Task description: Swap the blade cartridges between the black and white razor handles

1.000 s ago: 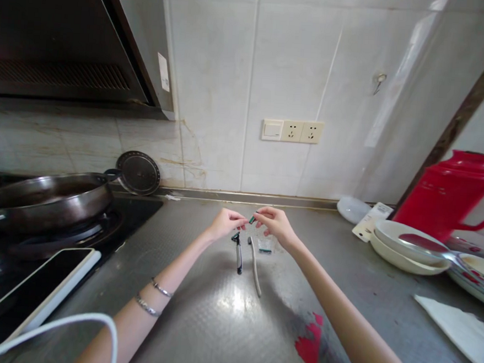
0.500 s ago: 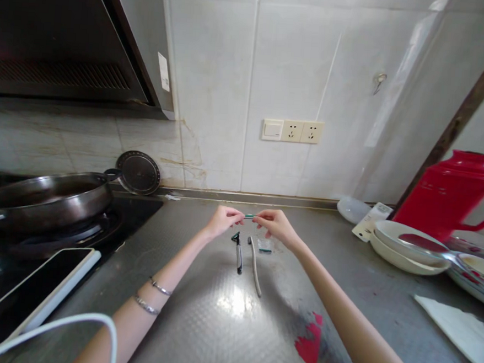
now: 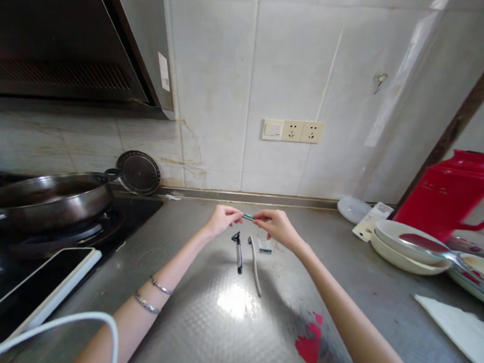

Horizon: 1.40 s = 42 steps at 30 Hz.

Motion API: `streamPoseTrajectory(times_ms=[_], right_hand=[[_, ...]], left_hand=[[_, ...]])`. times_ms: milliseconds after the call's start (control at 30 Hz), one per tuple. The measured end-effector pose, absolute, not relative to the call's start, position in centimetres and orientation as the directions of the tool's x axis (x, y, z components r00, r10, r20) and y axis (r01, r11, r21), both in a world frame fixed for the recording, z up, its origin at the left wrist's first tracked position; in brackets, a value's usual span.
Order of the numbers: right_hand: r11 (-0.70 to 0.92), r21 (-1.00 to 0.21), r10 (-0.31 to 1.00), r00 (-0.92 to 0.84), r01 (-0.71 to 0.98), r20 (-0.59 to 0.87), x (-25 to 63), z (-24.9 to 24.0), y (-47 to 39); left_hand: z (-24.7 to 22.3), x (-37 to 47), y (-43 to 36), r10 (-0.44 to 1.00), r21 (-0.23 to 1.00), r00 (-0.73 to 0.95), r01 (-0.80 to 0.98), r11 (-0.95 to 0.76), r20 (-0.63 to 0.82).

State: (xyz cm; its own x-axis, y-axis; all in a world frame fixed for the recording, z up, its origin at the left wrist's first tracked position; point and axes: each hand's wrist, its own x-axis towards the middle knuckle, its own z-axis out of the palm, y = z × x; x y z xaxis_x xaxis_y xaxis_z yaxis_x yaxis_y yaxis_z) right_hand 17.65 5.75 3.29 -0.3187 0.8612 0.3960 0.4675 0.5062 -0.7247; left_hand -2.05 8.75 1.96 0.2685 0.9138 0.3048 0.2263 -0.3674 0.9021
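Between my two hands is a small green razor blade cartridge [image 3: 248, 217], raised above the counter. My left hand [image 3: 223, 220] pinches its left end, and my right hand [image 3: 275, 225] pinches its right end. Below them on the counter lies a razor [image 3: 238, 253] with a dark head and a grey and black handle. To the right of it rests a thin grey curved handle [image 3: 255, 266] with a small head at its far end. Under my right hand sits a clear plastic pack [image 3: 265, 248] with a green strip in it.
A steel pan [image 3: 54, 201] stands on the black stove at left, near a phone [image 3: 31, 294] and a white cable [image 3: 91, 317]. At right are stacked bowls [image 3: 406, 254], a red thermos [image 3: 448, 190] and white paper [image 3: 455, 329]. A red patch [image 3: 309, 344] marks the counter.
The cartridge has tilted slightly, its left end now a little higher. Both hands stay in nearly the same place, and the things on the counter have not moved.
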Motion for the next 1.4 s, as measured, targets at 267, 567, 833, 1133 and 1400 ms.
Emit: streamPoseTrajectory(times_ms=[267, 567, 833, 1133, 1400], right_hand=[[0.509, -0.706, 0.860, -0.306, 0.492, 0.408, 17.8, 3.2, 5.9], [0.497, -0.714, 0.867, -0.330, 0.494, 0.375, 18.8, 3.6, 6.3], [0.408, -0.777, 0.898, -0.366, 0.480, 0.245, 18.7, 3.3, 6.7], [0.400, -0.762, 0.895, -0.395, 0.508, 0.207, 18.6, 3.5, 6.2], [0.417, -0.643, 0.901, -0.387, 0.642, 0.198, 19.4, 2.5, 7.3]], left_hand=[[1.8, -1.4, 8.3, 0.942, 0.938, 0.212, 0.179, -0.298, 0.259], [1.5, -0.9, 8.0, 0.944, 0.938, 0.227, 0.197, -0.285, 0.240], [0.8, -0.2, 7.9, 0.925, 0.926, 0.303, 0.226, -0.302, 0.228], [0.8, -0.2, 7.7, 0.924, 0.922, 0.312, 0.244, -0.301, 0.220], [0.2, -0.5, 8.2, 0.930, 0.942, 0.320, 0.214, -0.258, 0.182]])
